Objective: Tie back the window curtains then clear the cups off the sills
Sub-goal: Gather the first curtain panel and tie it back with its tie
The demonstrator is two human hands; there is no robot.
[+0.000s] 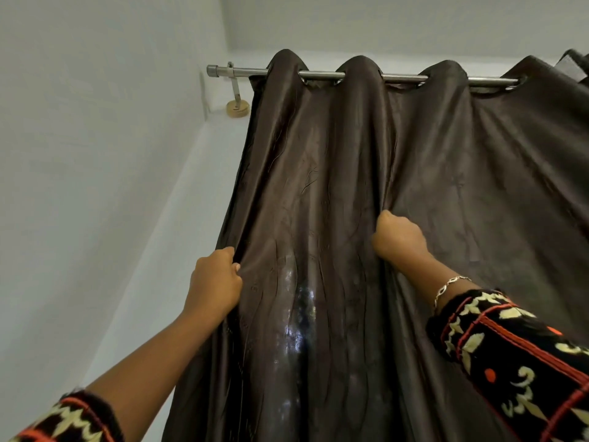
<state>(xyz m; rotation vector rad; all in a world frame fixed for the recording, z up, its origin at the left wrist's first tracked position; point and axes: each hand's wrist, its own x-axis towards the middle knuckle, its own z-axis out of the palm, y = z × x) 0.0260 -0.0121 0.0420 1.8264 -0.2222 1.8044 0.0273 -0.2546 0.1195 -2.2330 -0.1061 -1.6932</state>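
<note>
At far left a plain white wall (79, 154) runs into the corner, and your patterned left sleeve (73, 419) sits at the bottom-left corner of the view, pushed up the forearm. Your left hand (215, 282) grips the curtain's left edge, fingers curled round the hem and thumb pressed on the front of the cloth. Above it, a bracket (236, 90) fixes the rod (404, 78) to the wall near the corner. The dark brown curtain (318, 186) hangs from the rod on eyelets, spread out in broad folds and reaching the right edge of the view. Your right hand (398, 239) is a closed fist bunched on a fold further right, higher than the left hand. A chain bracelet (449, 287) circles that wrist, just above the right sleeve (510, 362).
</note>
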